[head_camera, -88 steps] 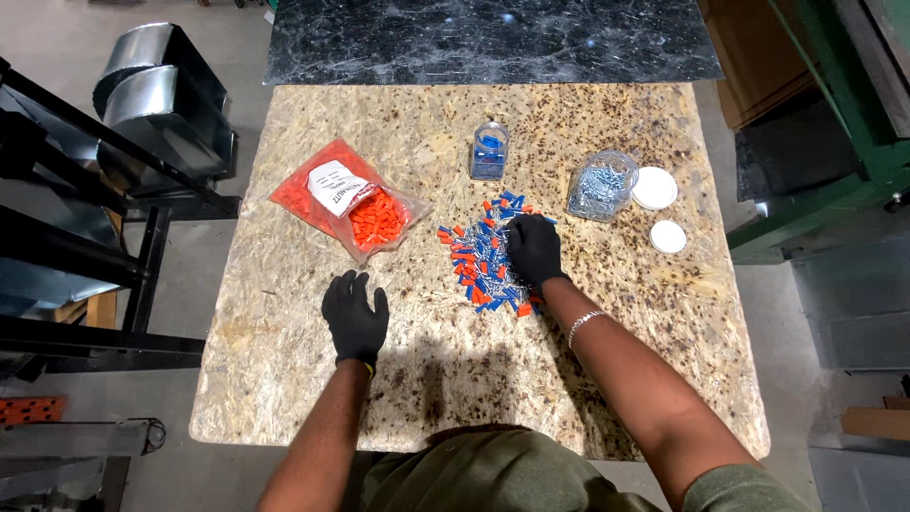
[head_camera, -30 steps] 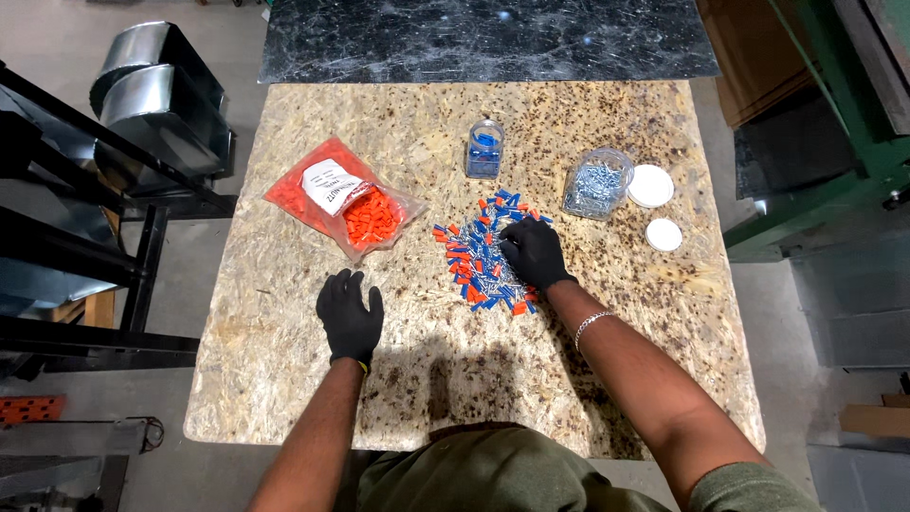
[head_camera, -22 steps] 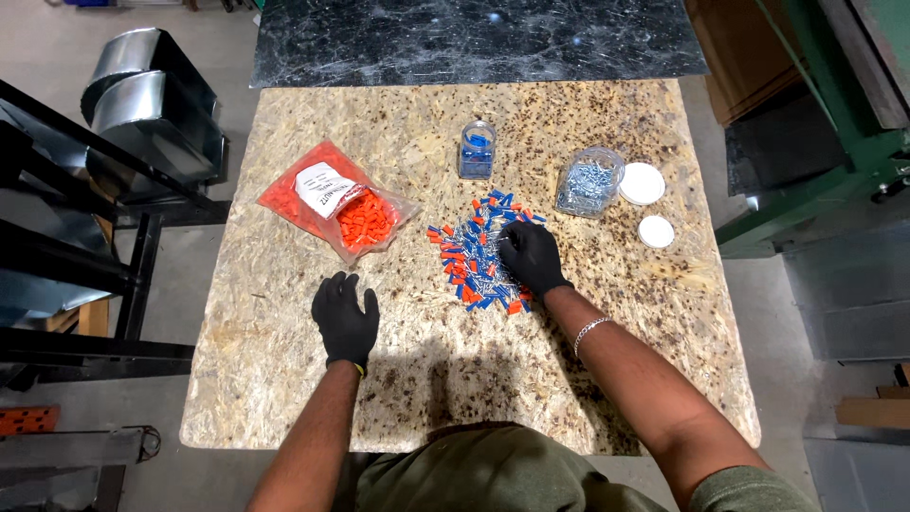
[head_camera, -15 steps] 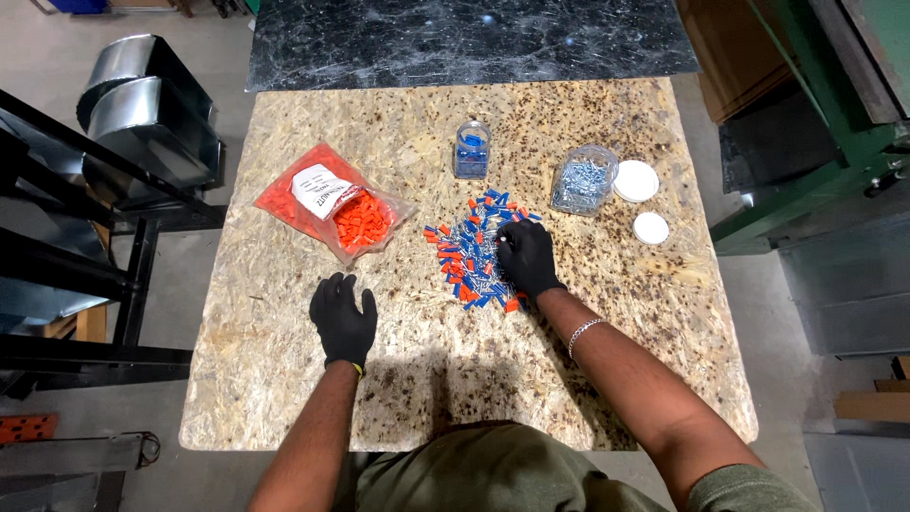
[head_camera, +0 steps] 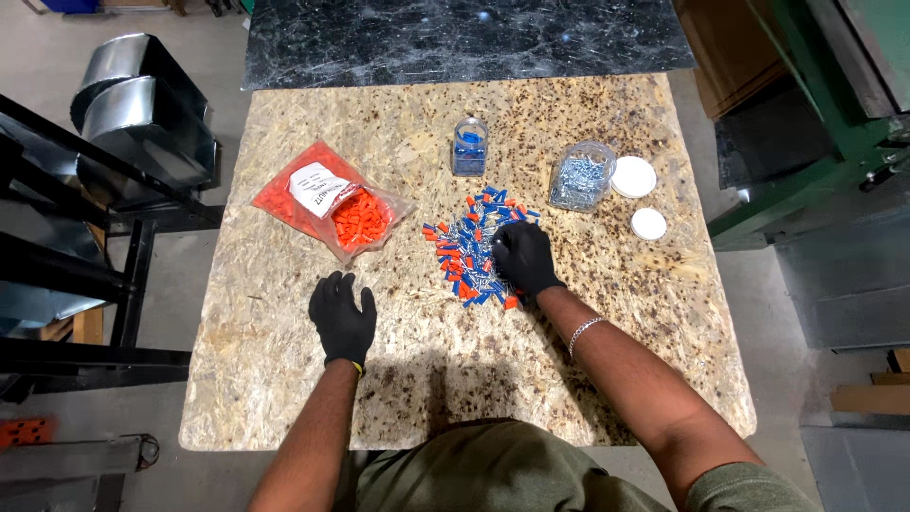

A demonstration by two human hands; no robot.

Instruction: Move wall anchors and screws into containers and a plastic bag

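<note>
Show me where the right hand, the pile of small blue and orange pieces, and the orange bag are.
right hand [head_camera: 524, 258], head view, on the back of the black glove.
pile of small blue and orange pieces [head_camera: 464, 248], head view, on its left middle part.
orange bag [head_camera: 358, 218], head view, on the orange pieces inside.

Left hand [head_camera: 342, 318] gloved, flat, fingers spread, right hand [head_camera: 523, 257] gloved, palm down, fingers curled, both forearms bare

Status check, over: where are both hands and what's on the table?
Left hand flat on bare table. Right hand on the pile of orange and blue connectors. Bag, two jars, two lids apart from the hands.
</note>
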